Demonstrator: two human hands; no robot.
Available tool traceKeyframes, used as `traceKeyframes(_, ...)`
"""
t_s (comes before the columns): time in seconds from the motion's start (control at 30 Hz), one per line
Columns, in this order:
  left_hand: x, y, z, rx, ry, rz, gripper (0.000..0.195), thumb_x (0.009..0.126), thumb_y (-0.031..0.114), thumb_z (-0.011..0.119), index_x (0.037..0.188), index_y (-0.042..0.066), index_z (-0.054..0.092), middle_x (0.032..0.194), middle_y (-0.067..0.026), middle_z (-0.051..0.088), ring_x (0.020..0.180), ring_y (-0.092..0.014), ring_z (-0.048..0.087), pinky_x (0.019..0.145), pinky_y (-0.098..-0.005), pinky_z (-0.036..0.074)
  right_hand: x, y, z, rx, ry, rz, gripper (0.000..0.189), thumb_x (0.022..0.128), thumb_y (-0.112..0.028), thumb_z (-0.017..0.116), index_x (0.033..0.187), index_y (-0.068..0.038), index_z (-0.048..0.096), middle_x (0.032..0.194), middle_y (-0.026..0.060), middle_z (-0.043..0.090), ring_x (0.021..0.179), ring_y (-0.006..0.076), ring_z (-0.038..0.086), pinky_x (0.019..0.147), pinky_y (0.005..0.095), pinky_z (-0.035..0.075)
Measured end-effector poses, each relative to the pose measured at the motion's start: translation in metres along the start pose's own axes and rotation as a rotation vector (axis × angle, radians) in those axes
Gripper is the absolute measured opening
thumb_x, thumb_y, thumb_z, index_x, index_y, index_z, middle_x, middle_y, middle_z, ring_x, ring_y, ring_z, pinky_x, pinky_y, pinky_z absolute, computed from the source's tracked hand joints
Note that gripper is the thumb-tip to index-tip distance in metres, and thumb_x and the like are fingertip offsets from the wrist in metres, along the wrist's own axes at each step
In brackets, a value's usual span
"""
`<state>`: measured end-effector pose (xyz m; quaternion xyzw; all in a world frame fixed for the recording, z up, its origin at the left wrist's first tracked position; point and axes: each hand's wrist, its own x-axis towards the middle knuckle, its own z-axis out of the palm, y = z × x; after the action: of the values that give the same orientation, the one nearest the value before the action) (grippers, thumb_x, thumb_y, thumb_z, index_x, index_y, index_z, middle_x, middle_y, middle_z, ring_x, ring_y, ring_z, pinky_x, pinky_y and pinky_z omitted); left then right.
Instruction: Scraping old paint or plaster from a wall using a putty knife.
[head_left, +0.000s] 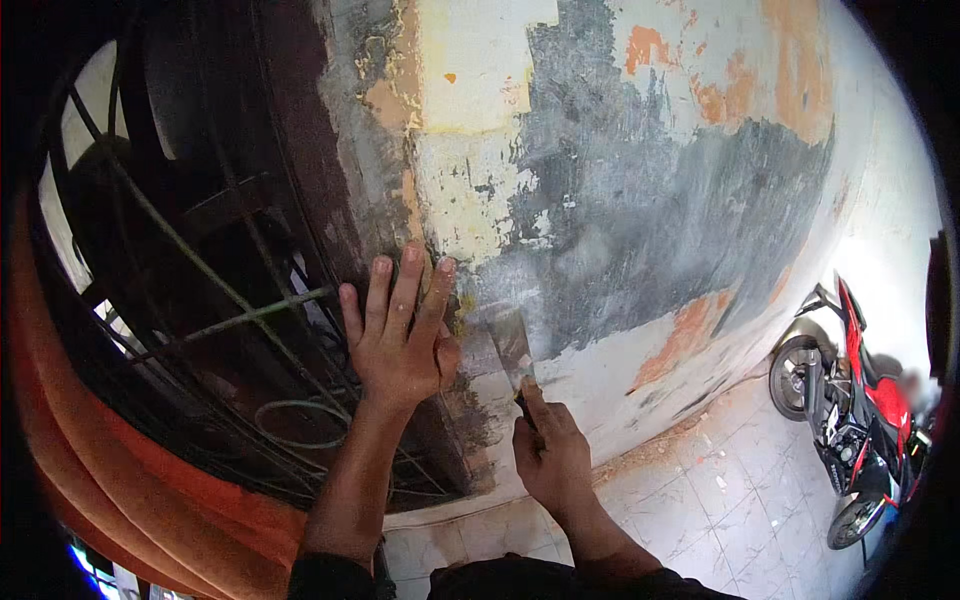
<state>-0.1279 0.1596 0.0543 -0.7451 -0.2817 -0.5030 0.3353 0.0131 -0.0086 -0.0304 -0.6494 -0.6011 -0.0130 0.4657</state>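
Note:
My right hand (551, 454) grips the dark handle of a putty knife (512, 345), its index finger stretched along the base of the metal blade. The blade's wide end lies at a wall (622, 202) with patches of bare grey, cream-white and orange under flaking paint. To the left, my left hand (405, 330) is spread with its palm towards the wall's edge beside a dark frame (300, 150). It holds nothing. Its fingertips reach the strip of worn paint at that edge. A whitish haze or dusty patch shows on the wall just above the blade.
A metal grille (251, 311) with crossing bars fills the dark opening at left, above an orange cloth (165, 517). Pale floor tiles (675, 510) with small paint chips run along the wall's foot. A red and black motorcycle (855, 420) stands at the right.

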Motion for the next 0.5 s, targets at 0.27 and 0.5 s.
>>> traceKeyframes(0.27, -0.001, -0.005, -0.01, 0.035, -0.049, -0.001, 0.053, 0.095, 0.026, 0.038, 0.144, 0.025, 0.057, 0.156, -0.007, 0.045, 0.146, -0.03, 0.037, 0.122, -0.0568, 0.012, 0.011, -0.012, 0.005, 0.107, 0.048, -0.024, 0.061, 0.092, -0.001, 0.061, 0.15, -0.01, 0.045, 0.091, 0.0172, 0.061, 0.076, 0.0314, 0.062, 0.064, 0.0394, 0.051)
traceKeyframes(0.5, 0.001, -0.005, -0.01, 0.03, -0.05, -0.002, 0.052, 0.096, 0.027, 0.036, 0.144, 0.025, 0.057, 0.156, -0.0068, 0.045, 0.147, -0.029, 0.036, 0.123, -0.0551, 0.011, 0.036, -0.038, -0.013, 0.132, 0.075, -0.042, 0.061, 0.094, -0.001, 0.059, 0.152, -0.011, 0.042, 0.095, 0.0187, 0.061, 0.076, 0.0331, 0.063, 0.066, 0.04, 0.053)
